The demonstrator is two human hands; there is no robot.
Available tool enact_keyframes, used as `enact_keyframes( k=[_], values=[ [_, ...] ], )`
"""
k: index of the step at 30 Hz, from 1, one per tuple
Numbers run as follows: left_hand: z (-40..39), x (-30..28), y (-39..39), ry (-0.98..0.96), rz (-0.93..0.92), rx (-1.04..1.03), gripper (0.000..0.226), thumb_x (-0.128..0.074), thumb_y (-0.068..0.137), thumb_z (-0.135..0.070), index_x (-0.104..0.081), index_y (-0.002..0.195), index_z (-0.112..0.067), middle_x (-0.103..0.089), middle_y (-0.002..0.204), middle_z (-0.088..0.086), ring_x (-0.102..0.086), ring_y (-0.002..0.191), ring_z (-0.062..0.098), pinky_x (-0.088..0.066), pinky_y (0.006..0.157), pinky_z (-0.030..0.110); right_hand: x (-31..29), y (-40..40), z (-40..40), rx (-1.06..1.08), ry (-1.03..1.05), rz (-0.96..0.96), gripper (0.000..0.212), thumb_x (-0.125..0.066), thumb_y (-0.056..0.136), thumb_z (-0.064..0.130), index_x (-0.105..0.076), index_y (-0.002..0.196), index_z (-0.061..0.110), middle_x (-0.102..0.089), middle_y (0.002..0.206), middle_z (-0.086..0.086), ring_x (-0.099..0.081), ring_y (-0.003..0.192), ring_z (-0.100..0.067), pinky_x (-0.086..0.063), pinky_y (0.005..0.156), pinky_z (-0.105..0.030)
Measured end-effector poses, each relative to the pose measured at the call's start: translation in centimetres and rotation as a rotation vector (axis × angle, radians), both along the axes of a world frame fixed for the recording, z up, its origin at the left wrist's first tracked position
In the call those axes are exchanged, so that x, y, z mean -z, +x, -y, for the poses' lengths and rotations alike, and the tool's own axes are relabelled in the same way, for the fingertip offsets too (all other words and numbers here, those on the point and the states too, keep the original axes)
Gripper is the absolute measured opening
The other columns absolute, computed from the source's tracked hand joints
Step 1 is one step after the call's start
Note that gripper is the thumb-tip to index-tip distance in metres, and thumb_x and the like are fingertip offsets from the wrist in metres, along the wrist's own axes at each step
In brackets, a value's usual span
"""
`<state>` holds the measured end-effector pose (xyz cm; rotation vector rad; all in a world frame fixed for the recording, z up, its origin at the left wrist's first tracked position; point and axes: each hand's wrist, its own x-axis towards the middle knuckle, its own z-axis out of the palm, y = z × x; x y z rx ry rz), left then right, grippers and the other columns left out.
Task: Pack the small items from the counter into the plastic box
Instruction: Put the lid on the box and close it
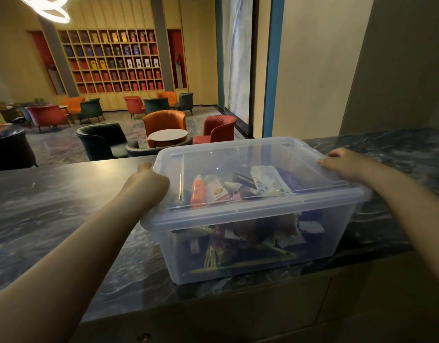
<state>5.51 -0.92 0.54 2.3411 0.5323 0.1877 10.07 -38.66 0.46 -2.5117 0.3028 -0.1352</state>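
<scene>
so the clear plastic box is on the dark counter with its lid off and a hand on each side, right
Not quite: the head view shows the lid on the clear plastic box, not off. The box does sit on the dark marble counter, with the left hand and right hand at its sides.
</scene>
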Motion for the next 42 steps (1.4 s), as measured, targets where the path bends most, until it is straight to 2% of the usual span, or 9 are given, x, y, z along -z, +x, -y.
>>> enact_keyframes(
  k=[3,9,12,16,24,31,36,39,42],
  values=[
    [-0.2,0.1,-0.4,0.032,0.055,-0.002,0.053,-0.05,0.092,-0.021,-0.032,0.142,-0.019,-0.053,0.129,0.015,-0.055,0.1,0.031,-0.045,0.073,0.036,0.2,-0.3,0.0,0.031,-0.045,0.083,0.062,-0.06,0.086,0.038,-0.041,0.137,0.008,-0.046,0.14,-0.017,-0.048,0.121,-0.035,-0.039,0.098,-0.042],
    [-0.1,0.0,-1.6,0.1,0.217,0.015,0.053,-0.061,0.085,-0.016,-0.042,0.135,-0.018,-0.057,0.126,0.013,-0.056,0.104,0.031,-0.041,0.073,0.033,0.1,-0.8,0.2,-0.022,-0.075,0.211,0.059,-0.067,0.082,0.031,-0.044,0.133,0.013,-0.057,0.124,-0.016,-0.056,0.108,-0.033,-0.044,0.092,-0.041],
    [0.0,-0.1,-1.5,0.061,0.199,0.011,0.058,-0.064,0.084,-0.019,-0.039,0.136,-0.018,-0.057,0.126,0.014,-0.058,0.103,0.033,-0.046,0.073,0.035,0.0,-1.1,0.1,-0.025,-0.064,0.188,0.061,-0.066,0.083,0.033,-0.041,0.136,0.014,-0.055,0.128,-0.017,-0.055,0.111,-0.034,-0.044,0.093,-0.041],
    [-0.1,-0.2,-1.4,-0.016,0.113,0.033,0.061,-0.062,0.085,-0.027,-0.033,0.138,-0.018,-0.056,0.123,0.013,-0.057,0.09,0.028,-0.048,0.062,0.03,0.0,-1.1,0.1,-0.028,-0.083,0.149,0.063,-0.065,0.083,0.037,-0.042,0.137,0.014,-0.05,0.136,-0.017,-0.052,0.117,-0.035,-0.042,0.094,-0.04],
    [0.2,-0.1,-1.7,0.024,0.13,0.059,0.078,-0.074,0.078,-0.035,-0.029,0.141,-0.021,-0.052,0.132,0.011,-0.059,0.108,0.034,-0.053,0.079,0.041,-0.2,-1.8,0.0,-0.102,-0.132,0.163,0.075,-0.067,0.072,0.056,-0.041,0.136,0.026,-0.049,0.138,-0.008,-0.052,0.118,-0.03,-0.045,0.096,-0.044],
    [0.2,-0.2,-1.9,0.041,0.175,0.055,0.081,-0.076,0.076,-0.033,-0.03,0.141,-0.023,-0.052,0.133,0.012,-0.059,0.107,0.035,-0.054,0.081,0.042,-0.3,-1.9,0.0,-0.132,-0.156,0.206,0.072,-0.071,0.072,0.051,-0.043,0.135,0.031,-0.056,0.131,-0.009,-0.057,0.11,-0.029,-0.048,0.09,-0.041],
    [0.3,-0.3,-2.1,0.055,0.2,0.063,0.078,-0.076,0.077,-0.031,-0.032,0.141,-0.023,-0.052,0.134,0.011,-0.058,0.109,0.034,-0.053,0.082,0.041,-0.5,-1.9,-0.2,-0.151,-0.163,0.224,0.067,-0.072,0.072,0.048,-0.045,0.132,0.032,-0.067,0.112,-0.012,-0.062,0.094,-0.029,-0.049,0.082,-0.036],
    [0.4,-0.3,-2.1,0.093,0.218,0.074,0.077,-0.076,0.077,-0.03,-0.032,0.14,-0.024,-0.053,0.134,0.011,-0.059,0.107,0.034,-0.054,0.079,0.04,-0.5,-2.1,-0.3,-0.149,-0.17,0.223,0.066,-0.071,0.074,0.047,-0.045,0.132,0.032,-0.067,0.113,-0.013,-0.062,0.095,-0.03,-0.049,0.084,-0.038],
    [0.4,-0.3,-1.8,0.12,0.197,0.084,0.075,-0.075,0.078,-0.032,-0.032,0.139,-0.025,-0.055,0.13,0.011,-0.059,0.095,0.03,-0.053,0.068,0.034,-0.6,-1.9,-0.5,-0.153,-0.212,0.205,0.064,-0.067,0.078,0.046,-0.043,0.134,0.028,-0.062,0.121,-0.013,-0.059,0.101,-0.031,-0.045,0.08,-0.034]
  ],
)
